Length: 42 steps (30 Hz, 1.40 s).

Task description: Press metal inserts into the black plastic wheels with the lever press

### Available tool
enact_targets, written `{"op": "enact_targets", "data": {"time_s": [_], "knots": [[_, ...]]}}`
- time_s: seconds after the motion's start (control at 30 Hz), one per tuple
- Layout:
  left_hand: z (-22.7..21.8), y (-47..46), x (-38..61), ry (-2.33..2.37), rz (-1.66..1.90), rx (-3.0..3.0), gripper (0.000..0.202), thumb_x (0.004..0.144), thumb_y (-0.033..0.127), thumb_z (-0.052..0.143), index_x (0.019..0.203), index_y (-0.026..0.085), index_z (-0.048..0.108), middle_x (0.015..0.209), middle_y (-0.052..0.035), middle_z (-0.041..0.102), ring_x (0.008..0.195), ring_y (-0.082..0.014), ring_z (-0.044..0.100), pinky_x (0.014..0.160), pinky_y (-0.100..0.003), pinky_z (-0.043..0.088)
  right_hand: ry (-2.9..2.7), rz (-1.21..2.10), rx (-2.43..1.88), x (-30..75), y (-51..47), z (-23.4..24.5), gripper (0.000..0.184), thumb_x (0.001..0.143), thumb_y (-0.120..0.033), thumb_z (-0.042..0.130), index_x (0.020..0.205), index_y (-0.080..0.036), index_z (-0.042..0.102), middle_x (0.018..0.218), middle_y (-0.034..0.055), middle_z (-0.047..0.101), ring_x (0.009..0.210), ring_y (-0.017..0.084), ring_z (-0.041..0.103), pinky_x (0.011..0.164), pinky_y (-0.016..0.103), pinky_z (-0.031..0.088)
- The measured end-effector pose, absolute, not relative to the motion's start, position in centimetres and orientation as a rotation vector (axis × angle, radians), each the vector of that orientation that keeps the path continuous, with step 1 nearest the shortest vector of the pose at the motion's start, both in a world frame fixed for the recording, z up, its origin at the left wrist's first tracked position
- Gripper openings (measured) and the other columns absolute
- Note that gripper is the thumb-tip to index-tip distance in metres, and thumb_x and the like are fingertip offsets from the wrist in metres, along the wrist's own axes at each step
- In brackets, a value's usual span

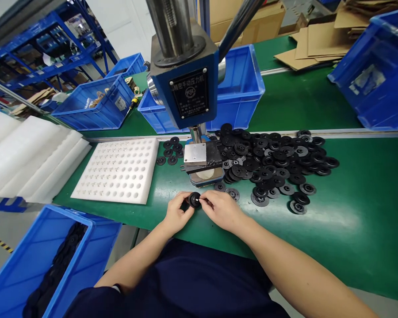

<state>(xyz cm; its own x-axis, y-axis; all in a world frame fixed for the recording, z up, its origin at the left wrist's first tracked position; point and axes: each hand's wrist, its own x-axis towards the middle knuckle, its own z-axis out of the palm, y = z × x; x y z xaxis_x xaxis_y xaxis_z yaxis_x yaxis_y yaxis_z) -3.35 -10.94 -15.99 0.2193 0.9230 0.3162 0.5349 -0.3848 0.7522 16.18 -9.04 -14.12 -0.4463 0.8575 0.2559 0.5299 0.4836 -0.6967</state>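
Observation:
Between thumb and fingers, my left hand grips a round black plastic wheel in front of the press. My right hand is closed in a pinch at the wheel's right side, on a small pale piece at its centre. Just beyond both hands stands a manual press with a metal block over its base. To the right lies a heap of black wheels; several more wheels lie left of the press. A white foam tray with rows of holes holds small shiny parts in its left columns.
Blue bins stand behind the press, and another blue bin is at the right back. At lower left, a blue bin contains black parts. White foam sheets lie at left; cardboard is stacked at the back.

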Motion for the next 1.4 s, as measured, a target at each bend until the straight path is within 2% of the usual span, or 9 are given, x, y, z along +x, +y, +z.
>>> {"op": "enact_targets", "data": {"time_s": [0.17,0.33,0.5,0.63,0.9,1.17,1.4], "knots": [[-15.68,-10.76,-3.15,1.294,1.094,2.056,0.014,0.085,0.021,0.062,0.098,0.019,0.064,0.092,-0.0084,0.072,0.082,-0.0190,0.065,0.074,-0.035,0.054,-2.099,0.842,-1.192,16.24,-8.88,-14.21,0.014,0.092,-0.026,0.054,0.082,-0.019,0.060,0.072,0.0016,0.065,0.059,0.011,0.055,0.058,0.023,0.039],[-15.75,-10.66,-3.20,1.235,1.126,2.140,0.011,0.088,0.021,0.062,0.097,0.019,0.066,0.095,-0.0101,0.073,0.089,-0.0220,0.067,0.081,-0.041,0.055,-2.086,1.000,-1.256,16.30,-8.98,-14.27,0.013,0.090,-0.026,0.056,0.079,-0.019,0.061,0.070,0.0001,0.066,0.056,0.010,0.055,0.055,0.022,0.037],[-15.97,-10.73,-3.42,1.233,1.152,2.206,0.014,0.087,0.017,0.062,0.099,0.019,0.067,0.099,-0.0104,0.074,0.093,-0.0221,0.066,0.085,-0.042,0.054,-2.100,0.924,-1.364,15.85,-9.26,-14.14,0.014,0.086,-0.022,0.056,0.072,-0.019,0.058,0.063,-0.0009,0.062,0.053,0.010,0.052,0.055,0.023,0.033],[-15.71,-10.61,-3.38,1.251,1.125,2.184,0.014,0.085,0.015,0.063,0.098,0.019,0.066,0.094,-0.0091,0.073,0.088,-0.0208,0.066,0.082,-0.039,0.054,-2.095,0.833,-1.376,15.74,-9.24,-14.16,0.016,0.084,-0.017,0.053,0.069,-0.019,0.057,0.059,-0.0009,0.059,0.051,0.010,0.048,0.054,0.024,0.030],[-15.49,-10.63,-3.26,1.276,1.104,2.094,0.019,0.086,0.016,0.061,0.104,0.019,0.066,0.100,-0.0095,0.073,0.092,-0.0212,0.069,0.085,-0.038,0.055,-2.011,0.874,-1.308,15.99,-9.03,-14.33,0.013,0.086,-0.015,0.052,0.076,-0.018,0.059,0.065,-0.0004,0.063,0.056,0.009,0.053,0.056,0.021,0.035],[-15.68,-10.60,-3.51,1.286,1.064,2.066,0.022,0.087,0.018,0.059,0.108,0.018,0.066,0.103,-0.0107,0.073,0.095,-0.0221,0.068,0.085,-0.037,0.055,-1.984,0.887,-1.265,15.98,-9.04,-14.41,0.010,0.090,-0.021,0.054,0.084,-0.018,0.061,0.073,0.0009,0.066,0.061,0.011,0.057,0.061,0.022,0.040],[-15.48,-10.41,-3.40,1.203,1.037,2.108,0.022,0.091,0.019,0.054,0.111,0.019,0.064,0.103,-0.0106,0.071,0.096,-0.0220,0.066,0.087,-0.040,0.053,-2.124,0.760,-1.166,16.33,-8.92,-14.93,0.020,0.099,-0.023,0.042,0.096,-0.017,0.061,0.089,0.0060,0.070,0.080,0.015,0.065,0.074,0.026,0.047]]}}
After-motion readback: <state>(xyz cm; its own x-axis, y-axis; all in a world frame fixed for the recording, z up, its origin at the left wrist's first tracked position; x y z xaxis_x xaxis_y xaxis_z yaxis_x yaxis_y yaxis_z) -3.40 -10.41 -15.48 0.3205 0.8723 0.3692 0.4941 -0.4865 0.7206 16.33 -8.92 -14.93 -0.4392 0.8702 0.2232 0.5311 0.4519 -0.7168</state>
